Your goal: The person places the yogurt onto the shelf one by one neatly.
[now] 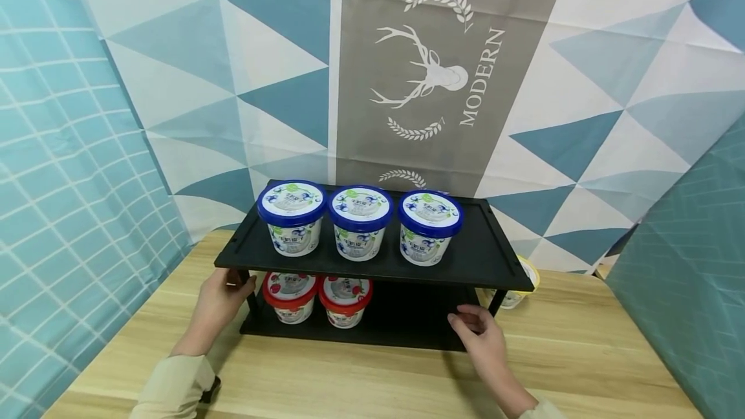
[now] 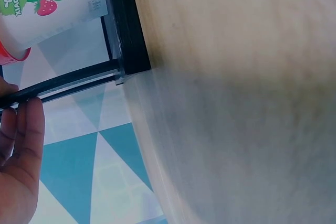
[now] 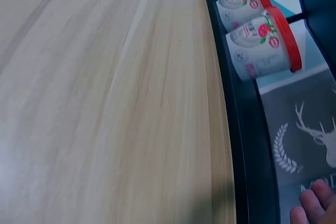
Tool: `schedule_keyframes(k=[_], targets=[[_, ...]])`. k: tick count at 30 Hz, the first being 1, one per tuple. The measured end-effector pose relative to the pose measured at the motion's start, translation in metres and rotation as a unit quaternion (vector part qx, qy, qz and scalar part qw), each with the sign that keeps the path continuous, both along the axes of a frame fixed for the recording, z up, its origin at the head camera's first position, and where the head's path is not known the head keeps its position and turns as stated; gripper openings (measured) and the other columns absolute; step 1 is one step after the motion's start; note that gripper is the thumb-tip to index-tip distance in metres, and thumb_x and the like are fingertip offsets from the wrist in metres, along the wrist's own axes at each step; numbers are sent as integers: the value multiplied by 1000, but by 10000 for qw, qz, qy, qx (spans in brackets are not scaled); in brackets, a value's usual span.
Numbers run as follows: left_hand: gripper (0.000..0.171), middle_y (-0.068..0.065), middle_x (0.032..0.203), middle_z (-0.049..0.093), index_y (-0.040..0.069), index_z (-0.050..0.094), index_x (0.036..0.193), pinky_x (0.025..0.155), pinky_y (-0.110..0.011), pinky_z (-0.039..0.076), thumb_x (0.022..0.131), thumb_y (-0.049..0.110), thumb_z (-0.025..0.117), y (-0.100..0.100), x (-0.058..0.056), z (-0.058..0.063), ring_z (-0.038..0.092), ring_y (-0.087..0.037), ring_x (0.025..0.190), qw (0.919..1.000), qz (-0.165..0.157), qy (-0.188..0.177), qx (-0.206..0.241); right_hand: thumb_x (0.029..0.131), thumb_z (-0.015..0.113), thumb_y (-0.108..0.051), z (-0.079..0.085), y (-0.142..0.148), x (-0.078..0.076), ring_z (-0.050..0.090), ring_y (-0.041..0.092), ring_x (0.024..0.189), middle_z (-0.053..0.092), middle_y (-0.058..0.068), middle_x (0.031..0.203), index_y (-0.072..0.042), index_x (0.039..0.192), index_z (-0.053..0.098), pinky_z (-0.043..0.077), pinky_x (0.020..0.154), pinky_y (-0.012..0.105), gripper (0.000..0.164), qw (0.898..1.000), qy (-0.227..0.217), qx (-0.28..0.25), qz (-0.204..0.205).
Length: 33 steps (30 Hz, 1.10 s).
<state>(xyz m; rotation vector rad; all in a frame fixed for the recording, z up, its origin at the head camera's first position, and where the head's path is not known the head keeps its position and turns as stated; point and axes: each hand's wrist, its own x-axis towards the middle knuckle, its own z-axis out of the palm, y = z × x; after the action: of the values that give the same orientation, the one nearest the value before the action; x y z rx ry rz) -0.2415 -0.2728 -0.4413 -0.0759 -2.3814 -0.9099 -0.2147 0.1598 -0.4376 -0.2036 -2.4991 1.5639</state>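
A black two-tier rack [image 1: 483, 235] stands on the wooden table. My left hand [image 1: 224, 296] grips its front left post [image 2: 68, 80], thumb on one side and fingers on the other. Close by the front right post [image 1: 496, 302], my right hand [image 1: 480, 341] is held with loosely bent fingers and nothing in them. On the top tier stand three blue-lidded tubs: a left one [image 1: 293, 238], a middle one [image 1: 359, 241] and a right one [image 1: 423, 247]. Two red-lidded strawberry tubs, one [image 1: 291, 306] left of the other [image 1: 345, 309], stand on the lower tier.
A yellow-lidded tub [image 1: 518, 293] stands on the table behind the rack's right end, partly hidden by it. The table [image 1: 349, 380] extends in front and to both sides. Patterned cloth [image 1: 279, 83] hangs behind, with blue-green cloth at the left and right.
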Motion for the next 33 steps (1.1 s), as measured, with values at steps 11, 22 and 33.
schedule_keyframes(k=[11,22,33], targets=[[24,-3,71,49,12,47,100,57,-24,46,80,8,61,0,-1,1,51,-13,67,10000,47,-59,-5,76,63,-47,-66,58,-28,54,6,80,59,-3,96,-21,104,57,45,62,19,39,9969,431,150,-635],[27,-4,71,50,13,47,101,53,-22,42,80,7,61,2,-1,0,47,-12,65,10000,45,-16,16,76,60,-51,-72,109,-38,56,1,75,62,-9,87,-20,99,60,42,61,13,39,9865,603,138,-1516],[26,-3,70,48,13,47,100,55,-23,44,79,6,61,2,-1,-1,47,-11,64,10000,33,12,20,73,62,-52,-80,135,-63,51,-2,71,56,-13,84,-21,100,58,41,57,12,41,9740,765,430,-2090]])
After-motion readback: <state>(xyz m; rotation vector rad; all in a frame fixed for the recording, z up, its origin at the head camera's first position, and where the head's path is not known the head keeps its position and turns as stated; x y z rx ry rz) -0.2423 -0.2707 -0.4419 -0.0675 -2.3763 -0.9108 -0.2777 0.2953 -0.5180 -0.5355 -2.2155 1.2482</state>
